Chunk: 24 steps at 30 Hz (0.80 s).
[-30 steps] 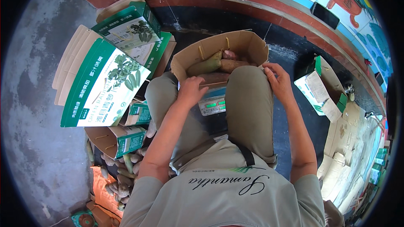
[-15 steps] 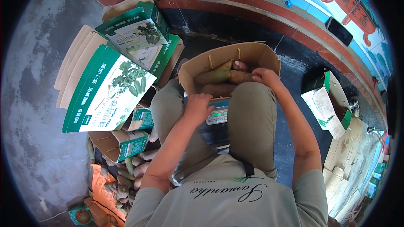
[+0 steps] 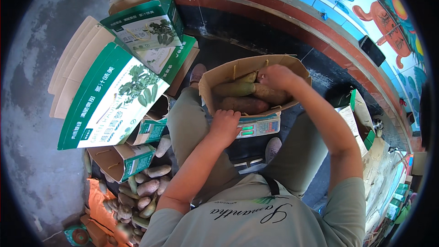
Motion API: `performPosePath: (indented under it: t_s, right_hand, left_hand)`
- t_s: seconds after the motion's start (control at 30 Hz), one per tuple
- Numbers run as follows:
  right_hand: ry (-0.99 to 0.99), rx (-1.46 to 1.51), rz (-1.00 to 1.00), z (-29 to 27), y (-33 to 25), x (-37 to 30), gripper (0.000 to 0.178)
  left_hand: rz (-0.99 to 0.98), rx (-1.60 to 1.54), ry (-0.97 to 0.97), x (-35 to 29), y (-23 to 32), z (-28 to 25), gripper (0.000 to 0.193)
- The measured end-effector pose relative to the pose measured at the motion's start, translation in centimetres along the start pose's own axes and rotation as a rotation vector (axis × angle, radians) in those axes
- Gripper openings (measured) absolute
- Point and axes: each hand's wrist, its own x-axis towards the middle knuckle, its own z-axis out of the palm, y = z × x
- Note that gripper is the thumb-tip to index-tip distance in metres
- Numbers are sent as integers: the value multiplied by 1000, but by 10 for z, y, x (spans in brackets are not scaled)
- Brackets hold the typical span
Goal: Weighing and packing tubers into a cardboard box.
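A brown cardboard box (image 3: 211, 78) with rope handles stands between my knees on a digital scale (image 3: 265, 127) with a green-lit display. Inside lie a green radish (image 3: 234, 89) and brownish-red radishes, one along the near side (image 3: 244, 105) and another at the right (image 3: 270, 93). My left hand (image 3: 225, 122) is closed over the box's near rim at its left. Reaching in from the right, my right hand (image 3: 276, 77) has its fingers curled down around a reddish radish at the back, which it mostly hides.
Green-and-white cartons (image 3: 121, 96) are stacked at the left. Below them several loose radishes (image 3: 148, 187) are heaped by an orange sheet (image 3: 98, 201). Another open carton (image 3: 359, 119) stands at the right. A dark phone-like device (image 3: 372, 51) sits against the tiled wall.
My right hand has moved left and farther into the box, over the reddish radish. My right knee has swung outward, uncovering more of the scale. My left hand stays at the rim.
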Motion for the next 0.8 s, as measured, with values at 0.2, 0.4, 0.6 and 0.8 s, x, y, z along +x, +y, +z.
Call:
performPosePath:
  t_s: [0.2,0.4,0.6,0.8]
  right_hand:
    - [-93,-244,-21,73,-24,40,46]
    - [3,-179,32,97,-27,48,51]
    - [-5,-228,20,70,-36,35,45]
    - [171,11,8,30,-14,5,43]
  left_hand:
    - [12,1,27,0,2,0,37]
    - [34,-24,35,-1,-2,4,36]
    - [31,-38,22,-2,-2,4,35]
    - [54,-44,41,-3,-2,4,37]
